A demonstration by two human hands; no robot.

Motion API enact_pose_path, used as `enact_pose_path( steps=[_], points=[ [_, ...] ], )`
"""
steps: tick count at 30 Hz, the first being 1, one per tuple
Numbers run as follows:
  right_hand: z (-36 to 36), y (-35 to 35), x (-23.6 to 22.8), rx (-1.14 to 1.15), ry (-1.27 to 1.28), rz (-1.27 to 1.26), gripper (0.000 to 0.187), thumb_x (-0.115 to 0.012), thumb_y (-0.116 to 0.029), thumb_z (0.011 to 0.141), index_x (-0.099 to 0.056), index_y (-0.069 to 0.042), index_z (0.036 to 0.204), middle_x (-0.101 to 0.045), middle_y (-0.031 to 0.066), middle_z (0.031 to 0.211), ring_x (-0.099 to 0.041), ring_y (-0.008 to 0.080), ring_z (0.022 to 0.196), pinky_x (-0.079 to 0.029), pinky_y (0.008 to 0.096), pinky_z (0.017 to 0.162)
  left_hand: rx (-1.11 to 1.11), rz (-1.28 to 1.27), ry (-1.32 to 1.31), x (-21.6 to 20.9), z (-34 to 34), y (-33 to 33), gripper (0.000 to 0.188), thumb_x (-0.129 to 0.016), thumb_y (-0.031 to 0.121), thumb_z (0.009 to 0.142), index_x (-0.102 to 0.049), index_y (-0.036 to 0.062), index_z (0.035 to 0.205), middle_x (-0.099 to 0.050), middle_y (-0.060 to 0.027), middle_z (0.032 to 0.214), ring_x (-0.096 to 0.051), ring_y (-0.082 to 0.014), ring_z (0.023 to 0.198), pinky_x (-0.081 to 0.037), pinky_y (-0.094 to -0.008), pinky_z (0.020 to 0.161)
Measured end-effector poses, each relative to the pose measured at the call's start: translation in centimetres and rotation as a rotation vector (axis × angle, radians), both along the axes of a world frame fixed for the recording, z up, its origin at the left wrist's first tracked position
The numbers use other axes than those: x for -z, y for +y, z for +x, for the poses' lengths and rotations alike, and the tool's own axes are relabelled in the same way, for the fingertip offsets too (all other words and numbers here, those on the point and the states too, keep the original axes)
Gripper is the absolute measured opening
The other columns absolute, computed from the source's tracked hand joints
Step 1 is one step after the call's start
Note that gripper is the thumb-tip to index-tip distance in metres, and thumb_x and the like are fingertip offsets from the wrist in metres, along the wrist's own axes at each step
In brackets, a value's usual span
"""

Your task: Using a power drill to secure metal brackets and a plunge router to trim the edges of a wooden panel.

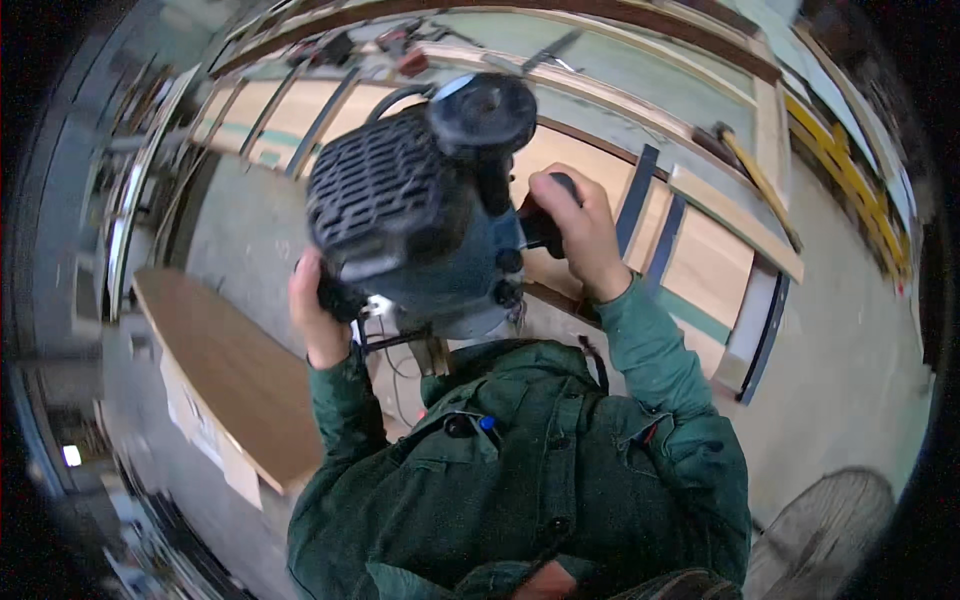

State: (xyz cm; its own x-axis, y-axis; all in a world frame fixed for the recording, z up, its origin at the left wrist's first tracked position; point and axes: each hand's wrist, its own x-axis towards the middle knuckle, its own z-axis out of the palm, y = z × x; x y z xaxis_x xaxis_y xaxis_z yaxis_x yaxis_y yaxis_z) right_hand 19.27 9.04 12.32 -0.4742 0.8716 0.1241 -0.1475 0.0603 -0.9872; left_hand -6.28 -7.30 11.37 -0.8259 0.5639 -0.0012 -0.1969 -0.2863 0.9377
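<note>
A large plunge router (pixel 420 250), with a black vented motor housing and a dark blue-grey body, is held up in front of my chest. My left hand (pixel 318 312) is wrapped round its black left handle. On the other side, my right hand (pixel 583 225) grips the black right handle (pixel 545 215), thumb on top. The router looks tilted and hides part of the workpiece behind it. Beyond it lies a pale wood panel (pixel 710 268) crossed by dark strips. The router's bit is not visible.
A hammer (pixel 755 175) lies on the wooden frame to the right. Far off are scattered tools, including a red one (pixel 412 62). A brown board (pixel 225 365) stands at left, yellow bars (pixel 840 170) lie at far right, and a wooden stump (pixel 835 525) is lower right.
</note>
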Motion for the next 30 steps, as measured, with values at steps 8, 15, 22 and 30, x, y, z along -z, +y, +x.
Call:
enact_pose_path(
  steps=[8, 15, 22, 30],
  points=[
    [1.7, 4.1, 1.2, -0.230, -0.074, -0.069, 0.034, -0.056, -0.034, 0.088, -0.059, -0.004, 0.075, -0.058, 0.0044, 0.069, -0.054, 0.0114, 0.063, -0.043, 0.0245, 0.060, 0.031, -0.084, 0.099, -0.1, 8.8, -1.8, 0.033, -0.045, 0.030, 0.092, -0.049, 0.0050, 0.071, -0.049, -0.0050, 0.072, -0.048, -0.0160, 0.070, -0.039, -0.0286, 0.066],
    [0.2, 6.2, 1.8, -0.333, -0.116, -0.029, 0.042, -0.056, -0.042, 0.088, -0.059, -0.003, 0.074, -0.060, 0.0065, 0.065, -0.054, 0.0110, 0.053, -0.042, 0.0244, 0.048, -0.017, -0.066, 0.070, 2.4, 10.1, -1.9, 0.035, -0.047, 0.038, 0.093, -0.050, 0.0076, 0.074, -0.052, -0.0051, 0.075, -0.048, -0.0144, 0.072, -0.038, -0.0276, 0.066],
    [-1.2, 7.4, 3.1, -0.348, -0.153, 0.040, 0.043, -0.054, -0.043, 0.088, -0.058, -0.003, 0.073, -0.059, 0.0062, 0.065, -0.054, 0.0111, 0.057, -0.041, 0.0238, 0.051, -0.066, -0.113, 0.025, 3.0, 10.2, -1.7, 0.035, -0.047, 0.036, 0.093, -0.051, 0.0067, 0.074, -0.053, -0.0057, 0.075, -0.048, -0.0141, 0.072, -0.037, -0.0276, 0.067],
    [-1.1, 8.1, 2.0, -0.416, -0.234, 0.056, 0.043, -0.051, -0.044, 0.090, -0.057, -0.006, 0.071, -0.056, 0.0045, 0.063, -0.051, 0.0114, 0.046, -0.039, 0.0246, 0.040, -0.161, -0.082, -0.008, 3.6, 12.1, -1.5, 0.038, -0.051, 0.037, 0.091, -0.054, 0.0040, 0.073, -0.056, -0.0071, 0.070, -0.054, -0.0150, 0.067, -0.041, -0.0266, 0.063]
  ],
)
